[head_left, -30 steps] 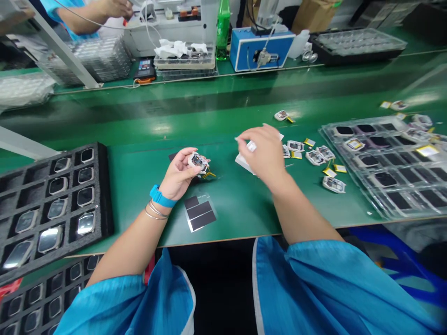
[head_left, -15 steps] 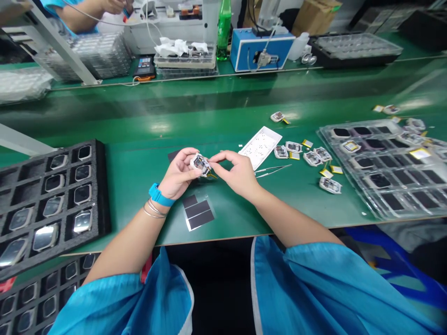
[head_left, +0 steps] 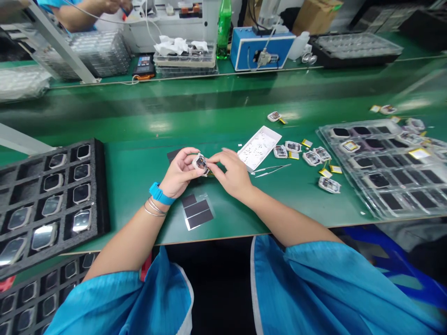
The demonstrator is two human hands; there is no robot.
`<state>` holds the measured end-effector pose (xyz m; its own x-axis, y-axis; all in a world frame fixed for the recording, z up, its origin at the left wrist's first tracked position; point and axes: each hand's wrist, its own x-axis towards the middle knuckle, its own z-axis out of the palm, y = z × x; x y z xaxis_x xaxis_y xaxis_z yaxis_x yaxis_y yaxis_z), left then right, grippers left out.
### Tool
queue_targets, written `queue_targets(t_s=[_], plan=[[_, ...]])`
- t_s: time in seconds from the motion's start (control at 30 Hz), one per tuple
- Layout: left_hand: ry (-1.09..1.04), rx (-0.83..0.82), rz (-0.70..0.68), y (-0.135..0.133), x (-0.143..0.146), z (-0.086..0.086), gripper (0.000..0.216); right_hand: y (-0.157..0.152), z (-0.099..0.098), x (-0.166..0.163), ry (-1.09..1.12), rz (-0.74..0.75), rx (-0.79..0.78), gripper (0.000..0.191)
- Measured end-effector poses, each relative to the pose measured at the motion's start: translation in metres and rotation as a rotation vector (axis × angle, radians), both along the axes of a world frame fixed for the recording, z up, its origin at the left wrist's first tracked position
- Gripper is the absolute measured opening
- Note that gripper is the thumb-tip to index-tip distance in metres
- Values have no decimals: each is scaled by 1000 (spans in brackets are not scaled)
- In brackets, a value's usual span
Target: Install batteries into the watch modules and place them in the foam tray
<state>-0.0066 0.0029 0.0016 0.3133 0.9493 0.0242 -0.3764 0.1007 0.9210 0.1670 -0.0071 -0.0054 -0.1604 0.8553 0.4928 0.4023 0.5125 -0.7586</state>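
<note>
My left hand (head_left: pixel 179 174) is closed around the edge of an opened smartwatch case (head_left: pixel 200 164), its inner parts facing up. My right hand (head_left: pixel 232 174) pinches at the case's right side, fingertips touching it; a bit of yellow shows under them, and whether they grip the case or a small part is hidden. Tweezers (head_left: pixel 272 170) lie on the green bench just right of my right hand, beside a white tray (head_left: pixel 260 149) of tiny dark pieces. Below my hands is a clear sheet with black rectangular stickers (head_left: pixel 198 213).
At left stands a black foam tray (head_left: pixel 101 186) of watches. More opened watch cases (head_left: pixel 312 157) with yellow-edged batteries lie at right, beside stacked clear plastic trays (head_left: pixel 387 163). A blue machine (head_left: pixel 240 51) and green bottle (head_left: pixel 224 30) stand on the back shelf; a co-worker's arm (head_left: pixel 82 16) shows behind.
My right hand has shifted slightly left and closer over the case, its fingers now covering more of the right edge. The case has turned slightly in my left hand.
</note>
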Motion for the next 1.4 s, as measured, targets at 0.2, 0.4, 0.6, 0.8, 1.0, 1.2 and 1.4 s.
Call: queue_targets(t_s=[0.2, 0.4, 0.6, 0.8, 1.0, 1.2, 1.4], plan=[[-8, 8, 17, 7, -10, 0, 60, 12, -10, -3, 522, 355, -642, 51], [-18, -28, -6, 12, -17, 1, 59, 12, 11, 14, 526, 430, -849, 45], [-35, -116, -109, 7, -12, 3, 59, 10, 26, 25, 622, 571, -757, 38], [-19, -182, -224, 3, -6, -4, 60, 8, 19, 19, 419, 339, -355, 30], [-46, -248, -311, 0, -3, -5, 55, 12, 13, 16, 347, 320, -232, 31], [-24, -323, -310, 0, -1, -4, 47, 13, 7, 16, 249, 255, -200, 30], [92, -336, -121, -2, 10, 1, 25, 19, 5, 7, 132, 192, -158, 14]])
